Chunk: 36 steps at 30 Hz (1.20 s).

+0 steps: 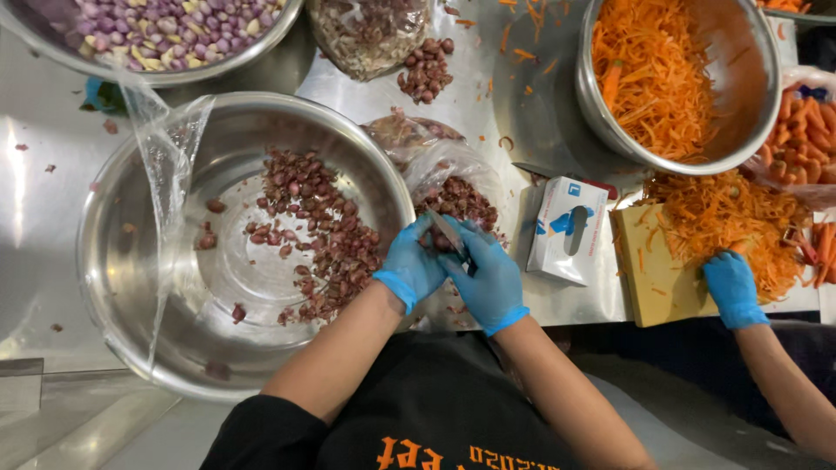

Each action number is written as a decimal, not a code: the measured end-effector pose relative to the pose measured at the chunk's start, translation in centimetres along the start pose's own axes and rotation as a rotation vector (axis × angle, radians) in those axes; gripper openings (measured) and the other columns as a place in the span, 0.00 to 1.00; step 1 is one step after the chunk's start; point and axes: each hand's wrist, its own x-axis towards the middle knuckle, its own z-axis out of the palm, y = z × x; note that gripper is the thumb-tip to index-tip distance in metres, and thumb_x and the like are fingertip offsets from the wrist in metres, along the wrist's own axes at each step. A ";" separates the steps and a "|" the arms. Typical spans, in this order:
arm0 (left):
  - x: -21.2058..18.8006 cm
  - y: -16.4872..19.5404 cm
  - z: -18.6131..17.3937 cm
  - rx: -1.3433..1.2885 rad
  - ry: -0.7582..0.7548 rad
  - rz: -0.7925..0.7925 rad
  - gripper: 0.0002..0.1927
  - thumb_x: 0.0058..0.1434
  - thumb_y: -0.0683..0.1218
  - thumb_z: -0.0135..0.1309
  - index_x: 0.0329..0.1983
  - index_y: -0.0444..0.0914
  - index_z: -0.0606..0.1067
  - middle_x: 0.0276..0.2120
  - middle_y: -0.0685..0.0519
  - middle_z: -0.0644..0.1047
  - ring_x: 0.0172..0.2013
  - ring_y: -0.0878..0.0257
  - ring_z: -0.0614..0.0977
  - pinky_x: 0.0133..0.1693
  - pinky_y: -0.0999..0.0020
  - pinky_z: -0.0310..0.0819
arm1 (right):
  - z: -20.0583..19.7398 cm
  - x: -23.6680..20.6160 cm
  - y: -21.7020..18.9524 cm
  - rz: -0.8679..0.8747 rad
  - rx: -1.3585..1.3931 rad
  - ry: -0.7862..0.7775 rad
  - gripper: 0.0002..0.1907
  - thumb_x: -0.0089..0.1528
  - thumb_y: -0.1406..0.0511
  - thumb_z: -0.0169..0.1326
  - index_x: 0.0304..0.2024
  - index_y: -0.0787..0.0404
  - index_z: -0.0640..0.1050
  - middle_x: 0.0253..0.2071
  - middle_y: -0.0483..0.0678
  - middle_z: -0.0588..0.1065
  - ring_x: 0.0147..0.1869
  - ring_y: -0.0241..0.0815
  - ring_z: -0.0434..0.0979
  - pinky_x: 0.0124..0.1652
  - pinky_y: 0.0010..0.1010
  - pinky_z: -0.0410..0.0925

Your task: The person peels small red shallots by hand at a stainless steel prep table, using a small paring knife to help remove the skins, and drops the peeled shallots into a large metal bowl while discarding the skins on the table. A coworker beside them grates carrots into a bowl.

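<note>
Stainless steel bench (52,200) fills most of my view, wet and littered with peel and carrot shreds. Biggest thing on it is the wide steel bowl (131,296) in front of me, with a scatter of shallot skins and trimmings (322,235) across the bottom and a clear plastic sheet (165,174) draped over its far rim. Up top left sits another bowl of peeled shallots (165,26), purple and pale. Over on the right a deep steel bowl holds shredded carrot (653,78), and a co-worker's gloved hand (730,289) rests on a yellow cutting board (653,278) heaped with more shreds.

Between us lies a small box of disposable gloves (566,231). Just past my hands is an open plastic bag of unpeeled shallots (457,196).

Both my hands wear blue gloves and meet at the bowl's right rim. Left hand (411,268) has its fingers curled round a single shallot, mostly hidden. Right hand (492,278) has its fingers closed on a small knife (451,235), blade against that shallot.

So I'd say I'm mid-peel on this one; the cut looks to need a shallow, steady blade.
</note>
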 end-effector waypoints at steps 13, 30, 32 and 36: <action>1.5 0.3 -0.4 0.071 0.009 -0.024 0.11 0.62 0.46 0.53 0.42 0.34 0.75 0.39 0.48 0.81 0.40 0.55 0.81 0.49 0.55 0.77 | 0.7 0.1 3.3 0.279 0.550 0.087 0.15 0.62 0.74 0.61 0.53 0.63 0.79 0.46 0.49 0.79 0.46 0.35 0.79 0.48 0.26 0.72; 0.8 0.1 -1.2 1.071 -0.288 0.394 0.08 0.71 0.44 0.49 0.50 0.37 0.72 0.32 0.59 0.72 0.34 0.73 0.71 0.38 0.77 0.70 | -2.2 0.1 3.1 0.282 0.614 -0.116 0.24 0.71 0.68 0.42 0.71 0.62 0.62 0.36 0.42 0.67 0.34 0.28 0.63 0.36 0.19 0.63; 0.9 -0.3 -1.3 1.083 -0.287 0.421 0.06 0.71 0.43 0.50 0.48 0.37 0.71 0.33 0.59 0.73 0.34 0.74 0.71 0.39 0.77 0.71 | -2.1 0.0 2.9 0.209 0.539 -0.127 0.25 0.72 0.68 0.43 0.72 0.62 0.62 0.36 0.42 0.66 0.36 0.28 0.64 0.40 0.19 0.66; 1.0 -1.1 -1.6 1.065 -0.268 0.408 0.04 0.70 0.40 0.53 0.45 0.37 0.70 0.32 0.60 0.70 0.34 0.74 0.69 0.38 0.77 0.69 | -1.7 -0.2 2.6 0.240 0.409 -0.095 0.23 0.71 0.68 0.44 0.69 0.63 0.64 0.37 0.43 0.72 0.36 0.29 0.67 0.40 0.22 0.67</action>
